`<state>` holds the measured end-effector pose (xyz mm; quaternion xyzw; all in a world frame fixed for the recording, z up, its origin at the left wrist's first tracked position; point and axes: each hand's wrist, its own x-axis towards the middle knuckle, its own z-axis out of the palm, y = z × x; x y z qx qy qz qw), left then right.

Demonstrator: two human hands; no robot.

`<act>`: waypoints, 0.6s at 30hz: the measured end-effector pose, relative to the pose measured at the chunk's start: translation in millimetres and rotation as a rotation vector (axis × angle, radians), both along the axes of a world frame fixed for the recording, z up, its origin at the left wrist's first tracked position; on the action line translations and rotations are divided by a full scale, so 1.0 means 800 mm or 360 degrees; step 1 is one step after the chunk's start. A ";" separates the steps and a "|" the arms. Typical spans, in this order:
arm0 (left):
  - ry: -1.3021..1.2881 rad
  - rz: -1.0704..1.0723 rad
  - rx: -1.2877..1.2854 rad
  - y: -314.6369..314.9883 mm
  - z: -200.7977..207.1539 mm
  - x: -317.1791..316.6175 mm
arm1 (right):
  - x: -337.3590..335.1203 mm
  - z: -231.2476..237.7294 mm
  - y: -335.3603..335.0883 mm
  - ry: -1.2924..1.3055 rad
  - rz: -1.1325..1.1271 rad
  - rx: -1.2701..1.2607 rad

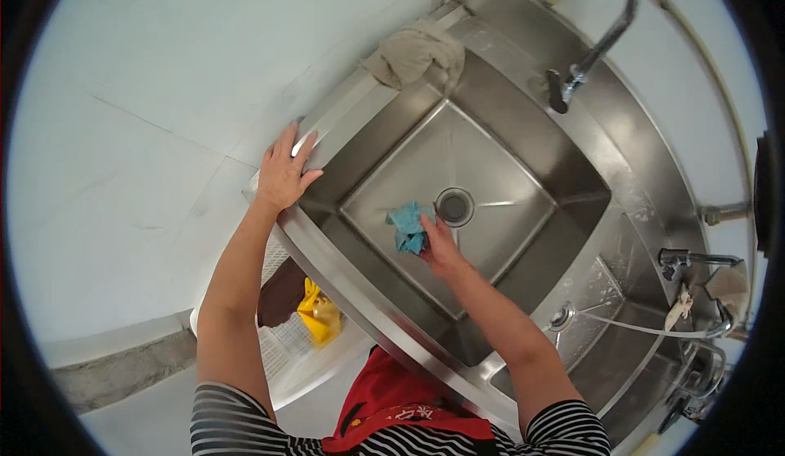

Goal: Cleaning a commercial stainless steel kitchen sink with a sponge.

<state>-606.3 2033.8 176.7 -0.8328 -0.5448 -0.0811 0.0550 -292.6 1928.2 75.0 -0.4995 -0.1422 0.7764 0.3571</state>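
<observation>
A crumpled blue cleaning cloth [406, 225] is gripped in my right hand [441, 247], low inside a square stainless steel sink [392, 291]. The round drain [455, 207] lies just beyond that hand, in the sink's floor. My left hand [284, 170] rests on the sink's left rim near the wall, fingers stretched out and spread, holding nothing. Farther along the same rim, a beige rag [419, 53] hangs over the back corner.
A curved faucet [605, 43] stands behind the sink. To the right is a second basin [601, 301] with a hose [630, 325] and another tap [695, 258]. Below the left rim, a white basket [282, 366] holds a yellow item [317, 315] and a dark brown one [280, 294].
</observation>
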 end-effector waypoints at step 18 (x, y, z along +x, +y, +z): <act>-0.0133 0.0320 -0.0089 0.024 -0.016 0.004 | -0.076 -0.219 0.047 -0.1865 0.1279 0.2055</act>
